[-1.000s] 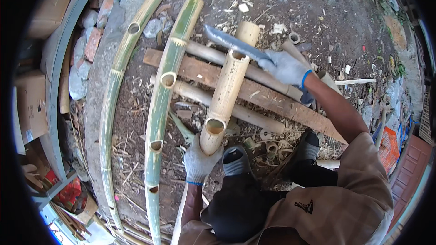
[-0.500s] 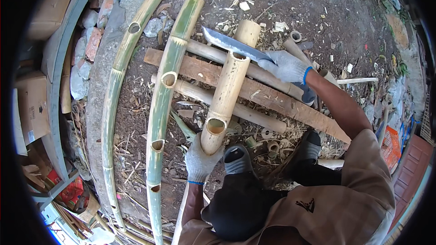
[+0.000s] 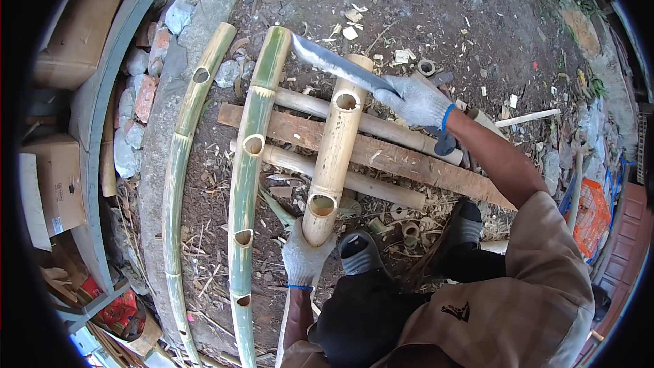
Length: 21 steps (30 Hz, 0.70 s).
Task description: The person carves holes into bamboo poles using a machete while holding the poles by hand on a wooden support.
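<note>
My right hand point(image 3: 417, 101), in a grey glove with a blue cuff, is closed on the handle of a machete point(image 3: 334, 63). Its long blade points left across the far end of a short bamboo tube point(image 3: 332, 146). Two round openings show in the tube's upper side, one near each end. My left hand point(image 3: 306, 259), gloved alike, is closed around the near end of this tube. Under its middle lie a brown plank point(image 3: 402, 160) and two pale poles point(image 3: 381, 187), set crosswise.
Left of the tube lie a green bamboo pole point(image 3: 246, 184) and a thinner one point(image 3: 178, 170), both with cut openings. Wood chips and bamboo offcuts point(image 3: 411, 230) litter the soil. Bricks and stones point(image 3: 146, 99) line the left, beside cardboard boxes point(image 3: 58, 177). My feet stand close by.
Relative to the tube, the machete blade has shifted toward the far end, and the far opening shows fully. My left hand keeps its grip. The whole view has shifted slightly.
</note>
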Available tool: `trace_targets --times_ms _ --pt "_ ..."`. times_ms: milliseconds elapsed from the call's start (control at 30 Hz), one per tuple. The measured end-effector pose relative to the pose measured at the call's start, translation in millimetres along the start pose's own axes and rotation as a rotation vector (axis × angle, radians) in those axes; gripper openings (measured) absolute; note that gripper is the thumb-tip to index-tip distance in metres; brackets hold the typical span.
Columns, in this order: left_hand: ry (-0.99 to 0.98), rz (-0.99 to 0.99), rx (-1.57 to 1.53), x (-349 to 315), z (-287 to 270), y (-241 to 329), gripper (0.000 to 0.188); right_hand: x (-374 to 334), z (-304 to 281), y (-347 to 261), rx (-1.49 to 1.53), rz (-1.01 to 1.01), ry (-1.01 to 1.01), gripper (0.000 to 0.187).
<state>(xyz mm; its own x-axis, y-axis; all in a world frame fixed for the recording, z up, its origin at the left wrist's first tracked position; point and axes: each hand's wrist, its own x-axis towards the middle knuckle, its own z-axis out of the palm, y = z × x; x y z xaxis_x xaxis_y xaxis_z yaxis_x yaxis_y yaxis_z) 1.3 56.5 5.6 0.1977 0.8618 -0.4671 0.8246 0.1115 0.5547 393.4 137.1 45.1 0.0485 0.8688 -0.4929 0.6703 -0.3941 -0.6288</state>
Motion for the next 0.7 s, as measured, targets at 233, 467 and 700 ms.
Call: trace_targets --times_ms 233,467,700 --pt "-0.012 0.050 -0.064 6.4 11.5 3.3 0.068 -22.3 17.7 10.5 -0.447 -0.165 0.052 0.033" --pt "0.015 0.097 -0.090 3.8 6.2 5.4 0.066 -38.0 53.5 15.4 -0.687 -0.351 0.219 0.019" --pt "0.017 0.077 -0.072 7.7 8.5 -9.7 0.067 -31.3 61.3 19.9 -0.711 -0.258 0.306 0.020"
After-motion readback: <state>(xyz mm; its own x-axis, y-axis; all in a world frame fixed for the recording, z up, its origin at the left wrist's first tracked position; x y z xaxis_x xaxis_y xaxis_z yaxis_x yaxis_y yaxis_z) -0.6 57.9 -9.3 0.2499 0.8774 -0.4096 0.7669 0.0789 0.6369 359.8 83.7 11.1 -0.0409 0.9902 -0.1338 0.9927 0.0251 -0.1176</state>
